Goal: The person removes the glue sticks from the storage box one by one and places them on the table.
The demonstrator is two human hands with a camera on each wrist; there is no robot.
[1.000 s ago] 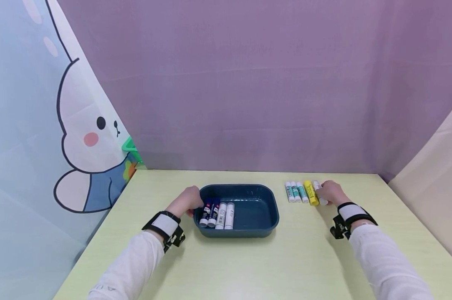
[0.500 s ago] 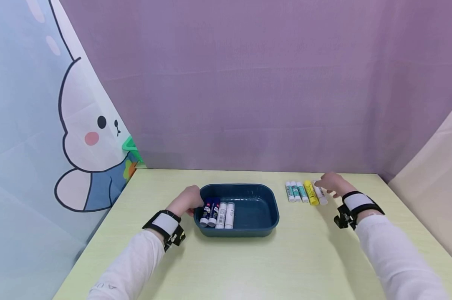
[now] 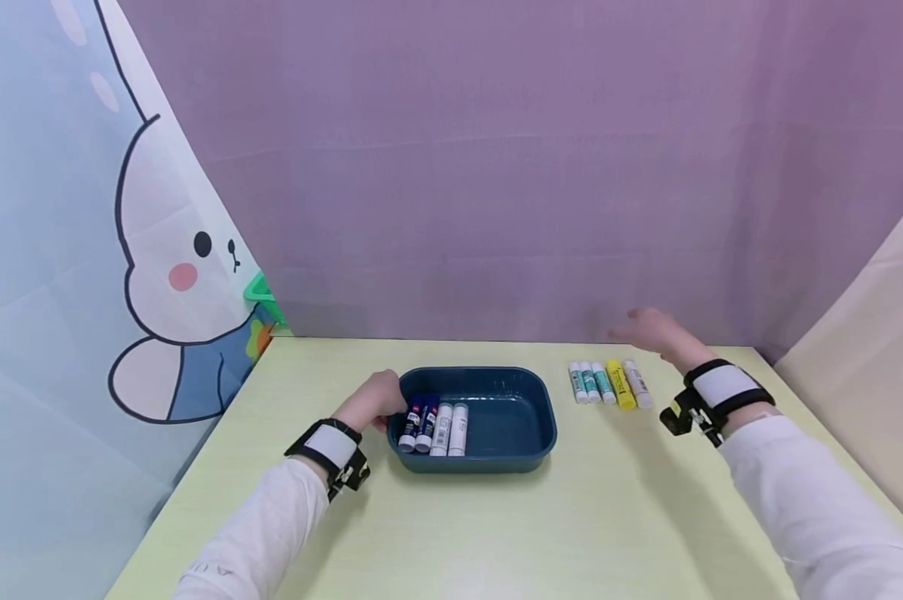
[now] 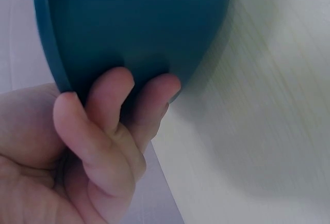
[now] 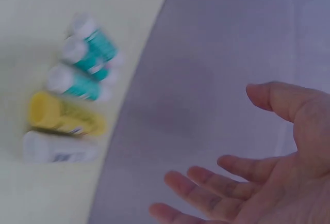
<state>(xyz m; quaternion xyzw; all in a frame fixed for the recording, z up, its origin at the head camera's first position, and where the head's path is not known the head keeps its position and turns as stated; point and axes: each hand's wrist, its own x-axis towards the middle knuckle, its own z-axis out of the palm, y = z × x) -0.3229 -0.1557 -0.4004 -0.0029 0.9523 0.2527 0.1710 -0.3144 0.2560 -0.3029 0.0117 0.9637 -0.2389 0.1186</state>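
My left hand (image 3: 374,398) grips the left rim of a dark blue tray (image 3: 511,425); in the left wrist view its fingers (image 4: 111,87) bend against the tray's outer wall. Inside the tray, at its left end, two dark blue glue sticks (image 3: 418,423) lie beside two white glue sticks (image 3: 449,430). With fingers spread and holding nothing, my right hand (image 3: 655,332) hovers above and behind a row of glue sticks on the table. That row has three white-and-teal glue sticks (image 5: 85,83), a yellow glue stick (image 5: 64,114) and a white glue stick (image 5: 59,147).
The pale table (image 3: 451,533) ends at the back against a purple curtain (image 3: 496,208). A cartoon-printed cloth (image 3: 173,250) hangs at the left, with a green object (image 3: 262,293) peeking out behind it. A beige cloth (image 3: 871,375) hangs at the right.
My right hand has let go of the white glue stick at the row's right end and risen up and back, its fingers spreading. The left hand and tray stay put.
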